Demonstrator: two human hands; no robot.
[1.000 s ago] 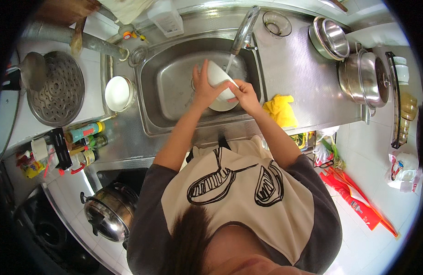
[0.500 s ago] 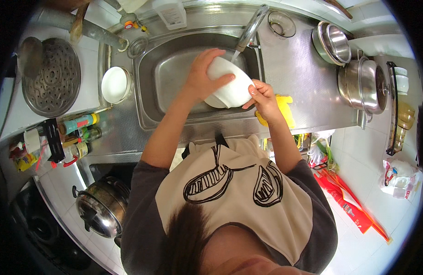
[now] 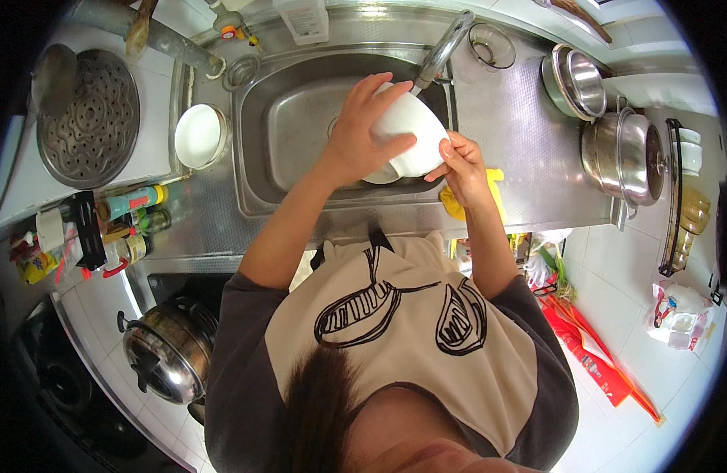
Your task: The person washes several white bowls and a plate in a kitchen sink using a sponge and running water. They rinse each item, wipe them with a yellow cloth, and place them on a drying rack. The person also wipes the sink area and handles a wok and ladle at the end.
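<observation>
Over the steel sink (image 3: 284, 130), a white bowl (image 3: 410, 130) is tilted on its side under the faucet (image 3: 442, 49), its outer surface toward me. My left hand (image 3: 363, 130) grips its left part, fingers over the upper rim and thumb across the outside. My right hand (image 3: 462, 167) pinches its right edge. Another white dish (image 3: 377, 176) shows partly beneath the held bowl in the sink. A yellow cloth (image 3: 489, 193) lies on the counter just behind my right hand.
White bowls (image 3: 198, 135) stand left of the sink, near a perforated tray (image 3: 87, 118). Steel basins (image 3: 584, 79), a lidded pot (image 3: 623, 158) and a glass bowl (image 3: 489, 47) are at the right. A bottle rack (image 3: 91, 229) and large pot (image 3: 170, 355) are lower left.
The held bowl has turned more outer side toward me and shifted rightward. My right hand has moved right along with it. My left hand's fingers have shifted upward over the rim.
</observation>
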